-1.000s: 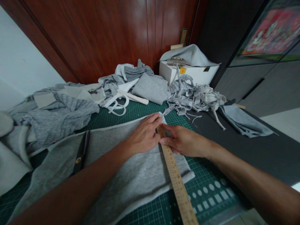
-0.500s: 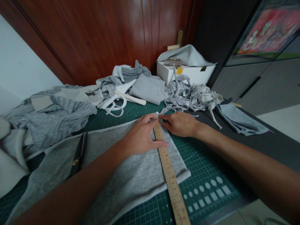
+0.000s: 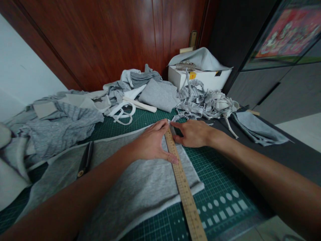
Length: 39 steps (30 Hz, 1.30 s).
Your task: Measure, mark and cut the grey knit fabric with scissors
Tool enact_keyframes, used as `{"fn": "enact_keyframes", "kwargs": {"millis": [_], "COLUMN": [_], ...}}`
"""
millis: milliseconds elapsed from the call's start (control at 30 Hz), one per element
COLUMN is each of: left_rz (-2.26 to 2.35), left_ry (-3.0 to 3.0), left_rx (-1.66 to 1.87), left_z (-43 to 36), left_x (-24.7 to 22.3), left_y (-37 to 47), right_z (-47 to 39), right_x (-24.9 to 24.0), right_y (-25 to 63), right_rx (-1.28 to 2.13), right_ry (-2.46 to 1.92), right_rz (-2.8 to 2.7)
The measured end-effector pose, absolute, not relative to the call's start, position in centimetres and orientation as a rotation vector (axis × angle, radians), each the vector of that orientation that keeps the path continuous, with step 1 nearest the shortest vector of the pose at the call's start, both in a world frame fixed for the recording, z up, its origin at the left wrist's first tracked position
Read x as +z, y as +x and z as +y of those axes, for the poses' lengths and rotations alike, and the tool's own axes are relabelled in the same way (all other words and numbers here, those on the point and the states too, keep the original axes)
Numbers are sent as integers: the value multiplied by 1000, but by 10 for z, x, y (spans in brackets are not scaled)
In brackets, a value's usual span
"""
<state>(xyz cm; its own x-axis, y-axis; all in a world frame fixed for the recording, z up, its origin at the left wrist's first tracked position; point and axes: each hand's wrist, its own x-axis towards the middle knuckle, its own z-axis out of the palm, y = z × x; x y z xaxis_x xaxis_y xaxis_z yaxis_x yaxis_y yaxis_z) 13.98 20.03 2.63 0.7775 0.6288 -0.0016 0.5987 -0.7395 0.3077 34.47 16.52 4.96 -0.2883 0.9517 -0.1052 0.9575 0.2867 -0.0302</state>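
"Wooden ruler (image 3: 185,190): how do we hold it?"

"Flat across one grey cloth (image 3: 140,187), our left hand (image 3: 154,142) spread wide over it; our right hand (image 3: 193,133) sits by its far end, pinching what, we can't tell."

"Around us?"

"One pair of scissors (image 3: 86,159), partly hidden by our forearm; tangled strips (image 3: 218,103); one white box (image 3: 213,82). Ruler numerals look too blurred."

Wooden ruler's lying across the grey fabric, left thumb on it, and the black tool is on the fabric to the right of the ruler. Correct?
Not quite: the head view shows the black tool on the fabric to the left of the ruler, not the right. The rest stands, including the left thumb on the ruler.
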Motion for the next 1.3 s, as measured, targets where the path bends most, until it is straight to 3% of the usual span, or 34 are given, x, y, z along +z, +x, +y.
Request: {"fn": "enact_keyframes", "kwargs": {"millis": [400,567,700,1067,1300], "left_rz": [1022,1054,1047,1038,1058], "left_ry": [2733,2733,2750,2779,2798], "left_rx": [94,24,35,-15,5], "left_z": [200,199,199,201,203], "left_x": [18,18,16,21,18], "left_y": [145,148,148,149,149], "right_z": [166,141,90,6,-1], "right_x": [49,51,49,5,-2], "right_y": [357,376,382,365,370], "right_rx": [-246,-614,-1227,-680,-837], "right_ry": [1722,1739,1525,1679,1576], "right_rz": [2622,2814,2745,3017,3116]}}
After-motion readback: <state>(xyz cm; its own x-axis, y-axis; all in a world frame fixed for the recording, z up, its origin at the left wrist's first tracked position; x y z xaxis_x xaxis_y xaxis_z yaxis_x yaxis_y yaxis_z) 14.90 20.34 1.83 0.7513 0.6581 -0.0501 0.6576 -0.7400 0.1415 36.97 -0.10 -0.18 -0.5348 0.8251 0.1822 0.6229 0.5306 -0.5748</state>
